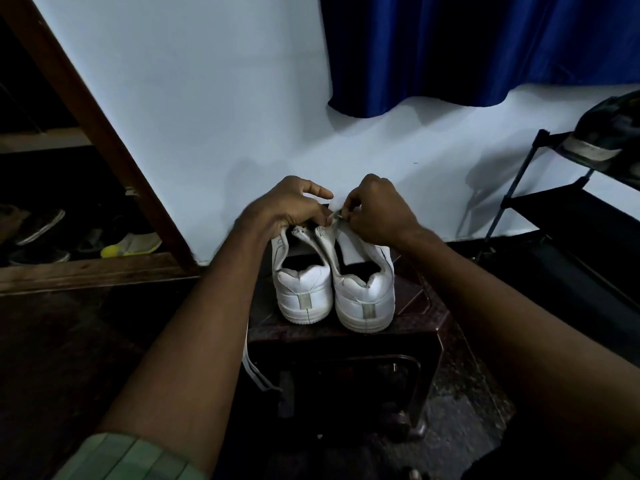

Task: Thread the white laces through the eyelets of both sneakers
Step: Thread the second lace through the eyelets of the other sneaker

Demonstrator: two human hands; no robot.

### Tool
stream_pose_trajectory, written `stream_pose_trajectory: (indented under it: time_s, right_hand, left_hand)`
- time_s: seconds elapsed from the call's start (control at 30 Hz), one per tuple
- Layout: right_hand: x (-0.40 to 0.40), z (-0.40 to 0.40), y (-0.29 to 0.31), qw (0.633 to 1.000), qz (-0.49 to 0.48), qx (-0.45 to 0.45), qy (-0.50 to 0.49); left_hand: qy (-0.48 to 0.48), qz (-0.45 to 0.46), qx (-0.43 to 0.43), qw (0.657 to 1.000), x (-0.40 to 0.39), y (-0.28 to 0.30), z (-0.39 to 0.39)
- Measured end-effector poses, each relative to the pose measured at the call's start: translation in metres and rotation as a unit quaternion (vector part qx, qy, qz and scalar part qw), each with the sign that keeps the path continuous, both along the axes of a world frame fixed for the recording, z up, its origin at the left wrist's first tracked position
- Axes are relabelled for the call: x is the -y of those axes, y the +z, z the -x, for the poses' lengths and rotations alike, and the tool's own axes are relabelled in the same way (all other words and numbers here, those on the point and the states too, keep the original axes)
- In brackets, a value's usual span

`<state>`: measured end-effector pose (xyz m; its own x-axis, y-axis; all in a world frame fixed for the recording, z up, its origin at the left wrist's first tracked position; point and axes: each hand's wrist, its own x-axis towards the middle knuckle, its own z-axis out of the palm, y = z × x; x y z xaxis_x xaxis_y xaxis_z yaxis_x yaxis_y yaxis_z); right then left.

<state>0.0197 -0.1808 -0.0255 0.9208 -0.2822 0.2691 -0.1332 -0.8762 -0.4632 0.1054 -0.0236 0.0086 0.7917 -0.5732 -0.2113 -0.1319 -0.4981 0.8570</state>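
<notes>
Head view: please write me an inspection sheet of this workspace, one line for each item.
Surface: dark brown stool; both sneakers stand on it, heels toward the camera.
Job's things: left sneaker and right sneaker, side by side; a white lace hangs off the stool's left edge.
Clutter: nothing seen on the stool.
Grippers: left hand holds the shoe's upper; right hand pinches a lace tip between its fingers.
Cables: nothing seen.
Surroundings: white wall, blue curtain, black shoe rack at right, shoes on a wooden shelf at left.
</notes>
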Motion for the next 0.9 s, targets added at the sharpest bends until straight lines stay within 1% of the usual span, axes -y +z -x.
stream_pose_trajectory:
  time_s: [0.17,0.3,0.37,0.43,0.5,0.6,0.7,0.8,0.9]
  right_hand:
    - [-0.008,0.001,0.005,0.997,0.077,-0.017,-0.007]
    - [-0.011,0.002,0.006,0.989,0.148,-0.017,0.020]
    - [-0.011,0.002,0.004,0.988,0.155,-0.012,0.024]
    - [-0.008,0.002,0.000,0.994,0.109,0.006,0.020]
    - [-0.006,0.002,-0.002,0.999,0.026,0.030,0.010]
    - [-0.004,0.005,-0.001,0.997,-0.071,0.023,-0.004]
    - [-0.002,0.004,-0.002,0.993,-0.113,0.001,-0.020]
    - [0.005,0.003,-0.002,0.990,-0.136,-0.019,-0.012]
    - [0.015,0.007,-0.001,0.987,-0.156,-0.015,0.022]
  left_hand:
    - [-0.002,0.022,-0.009,1.000,-0.002,0.000,0.001]
    - [-0.004,0.040,-0.019,0.999,-0.002,-0.001,0.000]
    - [-0.001,0.052,-0.023,0.998,-0.003,-0.002,-0.001]
    - [-0.009,0.058,-0.022,0.998,-0.005,-0.003,-0.003]
    - [-0.030,0.047,-0.007,0.998,-0.007,-0.004,-0.003]
    - [-0.024,0.025,0.043,0.998,-0.004,-0.008,0.000]
    - [-0.010,0.010,0.096,0.995,0.003,-0.012,0.004]
    - [-0.002,0.010,0.107,0.994,0.004,-0.013,0.006]
    - [-0.006,0.010,0.113,0.994,0.005,-0.014,0.005]
